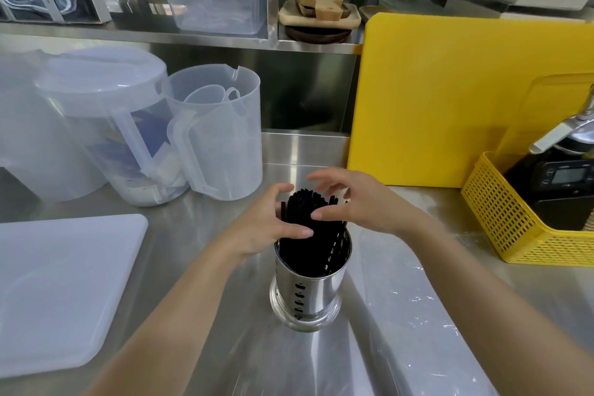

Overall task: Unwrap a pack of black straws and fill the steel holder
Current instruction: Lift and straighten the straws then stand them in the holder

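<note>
Straws: bundle of thin black plastic straws (308,222) stands upright in the perforated cylindrical steel holder (308,286), centre of the stainless counter (199,235), tops fanning out above the rim. Long axis near vertical, tilting slightly far. Left hand (270,225) cups the bundle's left side, thumb across the near face. Right hand (356,199) is over the top right, fingers spread, thumb touching the straws. Hands loosely curled around the bundle, neither clamped. Clear plastic wrap (414,309) lies flat, just right of the holder. Likely next: even out and settle the straws downward; both hands equally close.
</note>
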The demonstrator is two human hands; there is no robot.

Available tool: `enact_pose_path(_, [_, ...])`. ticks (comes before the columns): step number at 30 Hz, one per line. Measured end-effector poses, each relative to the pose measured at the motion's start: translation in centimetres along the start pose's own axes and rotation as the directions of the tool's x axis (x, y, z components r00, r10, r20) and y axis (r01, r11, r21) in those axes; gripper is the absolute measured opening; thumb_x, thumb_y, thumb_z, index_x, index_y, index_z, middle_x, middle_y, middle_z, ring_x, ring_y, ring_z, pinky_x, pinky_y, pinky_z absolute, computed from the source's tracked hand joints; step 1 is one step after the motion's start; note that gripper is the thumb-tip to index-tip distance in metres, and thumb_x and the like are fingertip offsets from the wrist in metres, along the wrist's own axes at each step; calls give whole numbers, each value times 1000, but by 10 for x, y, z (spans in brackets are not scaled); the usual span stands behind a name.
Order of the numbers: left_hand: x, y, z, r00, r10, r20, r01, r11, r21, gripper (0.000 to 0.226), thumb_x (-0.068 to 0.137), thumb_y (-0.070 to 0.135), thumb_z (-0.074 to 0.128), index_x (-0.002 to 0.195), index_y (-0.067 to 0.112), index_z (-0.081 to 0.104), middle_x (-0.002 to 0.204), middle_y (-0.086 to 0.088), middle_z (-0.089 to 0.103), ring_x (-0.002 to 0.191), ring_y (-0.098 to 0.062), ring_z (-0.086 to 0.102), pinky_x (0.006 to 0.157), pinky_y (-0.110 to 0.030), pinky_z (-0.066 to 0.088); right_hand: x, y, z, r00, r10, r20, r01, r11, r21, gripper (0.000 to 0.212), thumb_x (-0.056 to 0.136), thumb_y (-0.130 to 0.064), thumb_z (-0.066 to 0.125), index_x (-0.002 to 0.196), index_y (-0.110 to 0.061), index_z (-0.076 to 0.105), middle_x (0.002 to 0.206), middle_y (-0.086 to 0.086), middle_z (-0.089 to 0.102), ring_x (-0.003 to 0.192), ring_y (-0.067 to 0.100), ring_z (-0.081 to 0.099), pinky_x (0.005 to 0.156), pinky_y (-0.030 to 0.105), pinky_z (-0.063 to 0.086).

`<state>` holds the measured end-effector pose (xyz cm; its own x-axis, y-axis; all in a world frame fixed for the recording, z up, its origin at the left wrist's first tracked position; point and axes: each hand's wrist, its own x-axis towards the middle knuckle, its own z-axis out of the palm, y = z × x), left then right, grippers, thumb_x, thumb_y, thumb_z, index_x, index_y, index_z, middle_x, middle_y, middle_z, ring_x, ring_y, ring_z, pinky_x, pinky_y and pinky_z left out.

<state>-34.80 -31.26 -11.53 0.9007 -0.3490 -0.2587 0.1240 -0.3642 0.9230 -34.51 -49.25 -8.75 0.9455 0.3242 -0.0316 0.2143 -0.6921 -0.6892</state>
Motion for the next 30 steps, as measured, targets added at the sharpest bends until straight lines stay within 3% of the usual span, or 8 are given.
enact_pose_path(7, [5,-9,0,998,-28,-49,20,986,-168,69,72,-1,73,131,16,41,97,-4,69,91,-14,66,74,-17,47,23,-16,2,982,-9,189,46,980,-195,35,81,-28,69,114,-23,60,109,1,64,99,19,60,85,34,55])
enact_pose_path(10, [5,-12,-2,999,-21,-34,15,985,-169,60,72,0,73,125,16,49,93,-2,70,88,-12,66,74,-14,49,29,-16,3,985,-24,171,69,963,-261,22,83,-26,67,103,-19,64,95,-1,63,91,18,60,80,31,54])
enact_pose_path(13, [8,-15,-2,999,-4,-36,-2,986,-165,57,71,1,73,122,13,52,96,-5,70,93,-15,67,83,-19,50,31,-15,4,978,-30,207,93,949,-302,21,85,-34,63,101,-20,63,94,-2,62,89,17,59,78,31,53])
enact_pose_path(18, [10,-17,0,999,34,-24,-38,982,-184,48,72,-2,73,115,13,57,89,3,70,79,-2,67,70,-8,50,32,-13,7,956,-22,292,114,946,-303,21,88,-35,58,99,-18,62,89,0,61,86,19,59,75,33,51])
enact_pose_path(23, [11,-20,-4,998,63,0,-62,984,-168,41,73,2,73,109,16,59,92,3,69,86,-5,66,74,-9,50,34,-17,2,958,-48,283,132,948,-288,19,91,-30,56,97,-13,63,84,-1,57,83,17,57,72,28,48])
enact_pose_path(27, [10,-18,-9,995,103,-10,-103,973,-207,50,68,9,79,112,20,58,100,1,68,89,-2,66,76,-9,50,34,-24,-8,969,-87,231,153,947,-282,25,90,-30,58,97,-7,64,86,5,61,83,19,57,72,33,49])
enact_pose_path(30, [9,-16,-15,984,158,-81,-173,958,-229,59,57,26,80,111,26,58,108,1,67,99,-7,64,80,-17,50,34,-29,-23,978,-116,174,164,940,-298,26,89,-31,59,91,-6,64,72,-1,56,70,14,53,63,28,42])
